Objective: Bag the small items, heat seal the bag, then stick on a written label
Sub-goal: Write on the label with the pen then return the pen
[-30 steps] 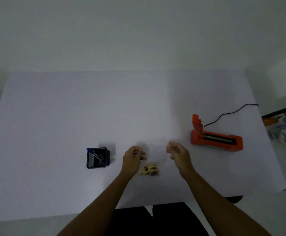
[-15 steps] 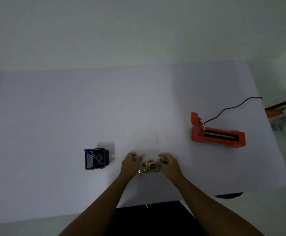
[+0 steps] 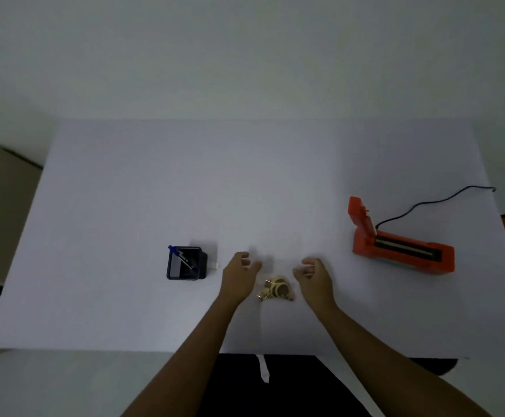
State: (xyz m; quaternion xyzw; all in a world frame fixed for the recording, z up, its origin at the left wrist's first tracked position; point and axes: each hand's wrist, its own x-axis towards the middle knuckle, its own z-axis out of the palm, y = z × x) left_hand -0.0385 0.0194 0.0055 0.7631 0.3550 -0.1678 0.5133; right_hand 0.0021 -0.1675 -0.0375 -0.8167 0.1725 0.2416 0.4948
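So the pile of small items [image 3: 276, 289] sits near the front edge of the counter [image 3: 245, 182], right between the two hands; left hand [image 3: 239, 273] is just to its left, right hand [image 3: 314, 275] just to its right, and the pile lies a bit nearer the body than the fingertips of either one; honestly neither hand looks clearly closer, it's pretty much dead centre.

Grip-wise: both hands have the fingers curled in loosely, like a half-closed pinch; the clear bag [image 3: 275, 251] is barely visible, just a faint sheen on the counter beyond the pile and between the hands; I can't tell whether either grip actually has hold of its edge or is only hovering by it; neither one touches the small items.

My guess is the next bit turns on getting the bag mouth lined up with that pile, since the pile is toward the body and the bag lies away from it; so the opening would need to face back toward the person.

The orange heat sealer [image 3: 401, 245] is well off to the right, long axis running left to right with a slight slant, arm hinged up at its left end; so the right hand is the nearer one for it; the pen holder [image 3: 186, 263] is on the left, near the left hand.
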